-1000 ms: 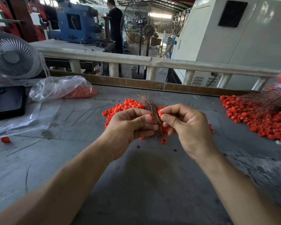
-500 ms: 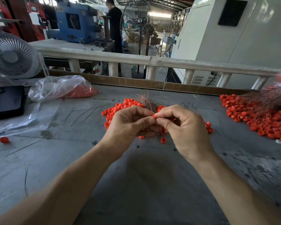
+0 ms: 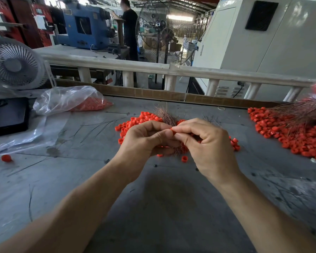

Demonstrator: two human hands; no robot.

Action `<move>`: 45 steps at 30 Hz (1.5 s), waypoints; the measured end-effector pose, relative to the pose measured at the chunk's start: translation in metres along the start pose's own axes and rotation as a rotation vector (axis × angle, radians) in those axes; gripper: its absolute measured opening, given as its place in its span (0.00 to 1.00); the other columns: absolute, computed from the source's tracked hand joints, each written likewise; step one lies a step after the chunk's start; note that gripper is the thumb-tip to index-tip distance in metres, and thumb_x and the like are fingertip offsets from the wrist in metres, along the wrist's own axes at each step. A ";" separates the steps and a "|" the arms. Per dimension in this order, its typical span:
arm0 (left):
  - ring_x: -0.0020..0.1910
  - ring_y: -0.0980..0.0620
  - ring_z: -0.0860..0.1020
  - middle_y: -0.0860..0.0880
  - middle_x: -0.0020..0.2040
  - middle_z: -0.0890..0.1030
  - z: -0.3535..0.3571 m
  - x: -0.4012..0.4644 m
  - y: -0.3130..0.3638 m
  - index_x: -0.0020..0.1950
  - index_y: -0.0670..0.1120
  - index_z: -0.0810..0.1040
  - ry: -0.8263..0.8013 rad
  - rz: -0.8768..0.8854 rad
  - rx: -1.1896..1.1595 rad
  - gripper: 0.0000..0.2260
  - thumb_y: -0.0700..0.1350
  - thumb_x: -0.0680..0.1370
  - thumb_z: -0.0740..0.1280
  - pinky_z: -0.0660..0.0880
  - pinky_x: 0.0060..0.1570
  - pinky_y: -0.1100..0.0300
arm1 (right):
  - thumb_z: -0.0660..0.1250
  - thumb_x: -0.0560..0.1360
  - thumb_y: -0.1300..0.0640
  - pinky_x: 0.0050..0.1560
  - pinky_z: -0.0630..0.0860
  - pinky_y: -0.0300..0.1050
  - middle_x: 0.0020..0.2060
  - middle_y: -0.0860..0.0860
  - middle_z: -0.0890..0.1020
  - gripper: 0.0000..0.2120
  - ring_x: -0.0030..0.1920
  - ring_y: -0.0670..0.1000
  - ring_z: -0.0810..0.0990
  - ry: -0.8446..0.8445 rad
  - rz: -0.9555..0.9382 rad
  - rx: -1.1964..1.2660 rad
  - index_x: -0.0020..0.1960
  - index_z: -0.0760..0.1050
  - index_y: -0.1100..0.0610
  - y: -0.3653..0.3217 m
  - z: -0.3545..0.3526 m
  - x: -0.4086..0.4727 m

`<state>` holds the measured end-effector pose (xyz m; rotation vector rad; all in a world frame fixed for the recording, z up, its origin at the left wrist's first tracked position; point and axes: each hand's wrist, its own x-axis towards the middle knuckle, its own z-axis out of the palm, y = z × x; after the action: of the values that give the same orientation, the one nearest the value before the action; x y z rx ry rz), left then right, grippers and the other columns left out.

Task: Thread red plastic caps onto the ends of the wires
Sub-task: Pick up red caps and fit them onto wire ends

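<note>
Working at a grey workbench (image 3: 162,207), a person brings both bare hands together above a heap of red plastic caps (image 3: 140,119). The left hand (image 3: 144,141) curls its fingers round a bundle of thin coppery wires (image 3: 165,116), whose far ends fan out beyond the knuckles over the heap. The right hand (image 3: 206,143) meets it fingertip to fingertip, thumb and forefinger pinching a single red cap (image 3: 173,130) at the point where the two hands touch; whether a wire already sits inside that cap cannot be told. One loose cap (image 3: 184,158) lies on the bench just below the hands, another (image 3: 6,158) well apart near the left edge. At the right, a second pile of caps (image 3: 288,132) lies under a spread of wires (image 3: 303,111). A clear plastic bag (image 3: 66,98) holding more red caps rests at the back left, beside a white desk fan (image 3: 15,64) and a black flat object (image 3: 7,115).
</note>
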<state>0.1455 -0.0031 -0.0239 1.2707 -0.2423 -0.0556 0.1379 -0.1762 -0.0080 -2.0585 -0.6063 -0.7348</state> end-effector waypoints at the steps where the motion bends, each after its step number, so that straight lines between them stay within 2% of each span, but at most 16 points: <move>1: 0.44 0.46 0.85 0.40 0.44 0.85 -0.001 0.000 0.000 0.52 0.39 0.81 -0.001 -0.008 -0.013 0.12 0.44 0.71 0.73 0.83 0.44 0.55 | 0.77 0.73 0.66 0.53 0.77 0.34 0.45 0.47 0.85 0.07 0.49 0.43 0.83 -0.010 -0.008 -0.013 0.49 0.87 0.57 -0.001 0.000 0.000; 3: 0.44 0.47 0.84 0.40 0.43 0.84 -0.001 0.000 0.000 0.52 0.40 0.82 0.000 -0.031 -0.037 0.13 0.45 0.71 0.73 0.82 0.44 0.56 | 0.77 0.73 0.63 0.52 0.76 0.34 0.45 0.45 0.84 0.07 0.49 0.43 0.82 -0.027 -0.022 -0.058 0.50 0.86 0.56 -0.002 0.002 0.000; 7: 0.46 0.44 0.81 0.39 0.45 0.82 0.001 0.000 -0.001 0.54 0.39 0.81 -0.004 -0.091 -0.098 0.14 0.45 0.72 0.73 0.80 0.51 0.50 | 0.78 0.73 0.57 0.49 0.78 0.46 0.47 0.45 0.81 0.08 0.48 0.47 0.80 -0.017 -0.020 -0.204 0.50 0.83 0.54 -0.007 0.007 0.000; 9: 0.48 0.43 0.79 0.39 0.46 0.81 0.002 0.000 -0.001 0.53 0.39 0.81 -0.019 -0.118 -0.136 0.12 0.44 0.73 0.72 0.79 0.54 0.49 | 0.77 0.73 0.57 0.48 0.78 0.49 0.47 0.45 0.80 0.07 0.49 0.48 0.79 -0.002 -0.021 -0.277 0.50 0.82 0.53 -0.010 0.010 0.000; 14: 0.51 0.43 0.79 0.40 0.47 0.81 0.001 -0.001 0.002 0.52 0.41 0.82 -0.076 -0.178 -0.191 0.09 0.44 0.76 0.71 0.77 0.61 0.45 | 0.75 0.74 0.59 0.49 0.78 0.46 0.47 0.45 0.80 0.06 0.49 0.47 0.78 0.018 -0.048 -0.302 0.49 0.81 0.54 -0.012 0.009 -0.001; 18: 0.48 0.48 0.82 0.44 0.45 0.82 0.000 0.000 0.003 0.49 0.43 0.83 -0.086 -0.197 -0.209 0.06 0.43 0.80 0.67 0.80 0.56 0.50 | 0.76 0.74 0.60 0.47 0.78 0.44 0.47 0.45 0.80 0.06 0.48 0.46 0.78 0.019 -0.045 -0.285 0.49 0.81 0.54 -0.011 0.007 0.000; 23: 0.49 0.47 0.81 0.42 0.46 0.82 0.002 -0.001 0.002 0.48 0.42 0.83 -0.075 -0.186 -0.170 0.08 0.46 0.75 0.71 0.79 0.59 0.47 | 0.75 0.74 0.61 0.48 0.78 0.42 0.47 0.45 0.80 0.06 0.49 0.46 0.78 -0.001 -0.047 -0.282 0.50 0.81 0.54 -0.009 0.006 -0.001; 27: 0.49 0.45 0.80 0.42 0.45 0.82 0.004 -0.003 0.002 0.51 0.40 0.82 -0.047 -0.157 -0.150 0.09 0.45 0.77 0.70 0.81 0.55 0.49 | 0.75 0.74 0.59 0.47 0.75 0.39 0.47 0.44 0.80 0.07 0.50 0.46 0.78 -0.034 -0.042 -0.294 0.50 0.81 0.54 -0.010 0.005 -0.001; 31: 0.50 0.43 0.79 0.40 0.46 0.82 0.005 -0.003 0.002 0.59 0.32 0.80 -0.028 -0.149 -0.129 0.14 0.42 0.80 0.67 0.82 0.52 0.51 | 0.76 0.73 0.58 0.48 0.78 0.44 0.47 0.45 0.80 0.07 0.51 0.48 0.78 -0.034 -0.056 -0.339 0.50 0.81 0.54 -0.012 0.006 -0.001; 36: 0.44 0.48 0.81 0.44 0.42 0.83 0.005 -0.003 0.003 0.48 0.40 0.83 -0.044 -0.158 -0.141 0.07 0.43 0.77 0.69 0.82 0.51 0.52 | 0.76 0.74 0.58 0.47 0.77 0.42 0.45 0.45 0.80 0.05 0.49 0.48 0.78 0.008 -0.082 -0.386 0.48 0.81 0.55 -0.012 0.006 -0.002; 41: 0.45 0.48 0.81 0.43 0.45 0.84 0.005 -0.003 0.003 0.51 0.39 0.82 -0.063 -0.158 -0.117 0.09 0.43 0.76 0.69 0.81 0.50 0.53 | 0.75 0.74 0.58 0.45 0.77 0.47 0.42 0.47 0.80 0.04 0.45 0.50 0.77 0.046 -0.124 -0.389 0.44 0.80 0.56 -0.009 0.006 0.000; 45: 0.44 0.48 0.82 0.42 0.44 0.83 0.005 -0.004 0.003 0.51 0.39 0.82 -0.060 -0.163 -0.101 0.10 0.44 0.75 0.69 0.81 0.47 0.55 | 0.75 0.73 0.60 0.48 0.73 0.47 0.39 0.47 0.80 0.05 0.43 0.51 0.76 0.072 -0.163 -0.394 0.42 0.79 0.56 -0.007 0.007 0.000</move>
<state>0.1407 -0.0060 -0.0198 1.1869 -0.1849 -0.2428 0.1352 -0.1672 -0.0077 -2.3460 -0.6316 -1.0897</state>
